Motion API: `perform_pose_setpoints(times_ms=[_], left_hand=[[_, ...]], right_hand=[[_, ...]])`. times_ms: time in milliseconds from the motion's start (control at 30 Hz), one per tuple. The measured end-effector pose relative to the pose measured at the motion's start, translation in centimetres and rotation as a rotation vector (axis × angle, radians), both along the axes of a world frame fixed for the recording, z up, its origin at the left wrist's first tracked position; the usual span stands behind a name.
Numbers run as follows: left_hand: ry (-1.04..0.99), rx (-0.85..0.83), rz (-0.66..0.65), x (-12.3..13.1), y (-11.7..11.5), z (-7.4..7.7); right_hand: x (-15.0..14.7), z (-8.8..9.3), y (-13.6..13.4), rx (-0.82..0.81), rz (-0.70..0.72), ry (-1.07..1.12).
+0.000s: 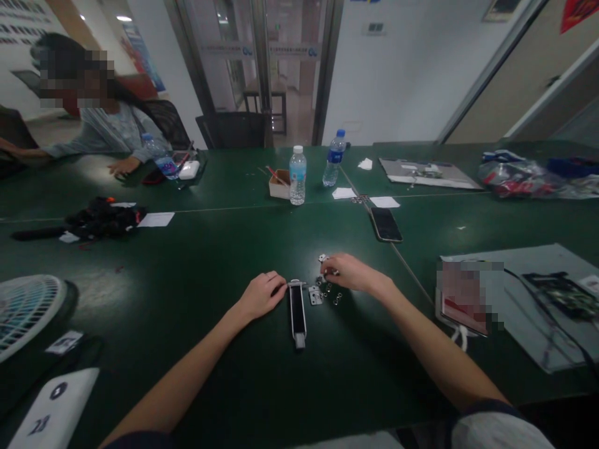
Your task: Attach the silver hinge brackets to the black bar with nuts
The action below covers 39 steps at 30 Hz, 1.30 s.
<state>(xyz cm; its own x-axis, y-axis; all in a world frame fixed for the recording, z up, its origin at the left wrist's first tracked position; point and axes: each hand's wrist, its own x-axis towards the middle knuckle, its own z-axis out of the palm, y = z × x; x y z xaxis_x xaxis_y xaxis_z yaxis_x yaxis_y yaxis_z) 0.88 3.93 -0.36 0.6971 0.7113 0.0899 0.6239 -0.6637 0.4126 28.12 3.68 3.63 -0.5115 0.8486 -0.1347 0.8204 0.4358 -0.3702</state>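
On the green table in front of me lies a long, narrow metal-framed piece [298, 312] with a dark middle and a pale lower end. A thin crosspiece runs over its top. My left hand [262, 294] is closed, its fingertips at the crosspiece's left end. My right hand [349, 272] is closed too, with fingers curled down over small metal parts; what they pinch is hidden. A flat metal plate with holes [316, 295] lies between the long piece and several small metal rings [337, 299]. Another small metal bracket [322, 257] shows just beyond my right fingertips.
Two water bottles [297, 178] [334, 159] and a small box [279, 185] stand farther back. A phone [386, 224] lies right of centre. At left are a fan [30, 312] and a black bundle [103, 219]; a grey board [528, 330] lies right. Another person [116, 128] sits across.
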Motion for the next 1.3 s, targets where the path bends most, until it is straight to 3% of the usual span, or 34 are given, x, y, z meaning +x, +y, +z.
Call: perform_pose_setpoints(times_ms=[200, 500, 833, 1067, 1300], left_hand=[[0.001, 0.000, -0.002, 0.0, 0.0, -0.2], [0.007, 0.009, -0.002, 0.1, -0.2, 0.3], [0.005, 0.043, -0.008, 0.1, -0.1, -0.2], [0.005, 0.041, -0.006, 0.1, -0.1, 0.0], [0.011, 0.035, -0.003, 0.1, -0.2, 0.2]], right_hand=[[-1.5, -1.3, -0.1, 0.024, 0.014, -0.026], [-1.8, -1.4, -0.3, 0.029, -0.058, -0.074], [-2.6, -0.9, -0.3, -0.136, 0.019, 0.271], [-3.0, -2.1, -0.4, -0.119, 0.022, 0.327], [-3.1, -1.9, -0.5, -0.093, 0.018, 0.312]])
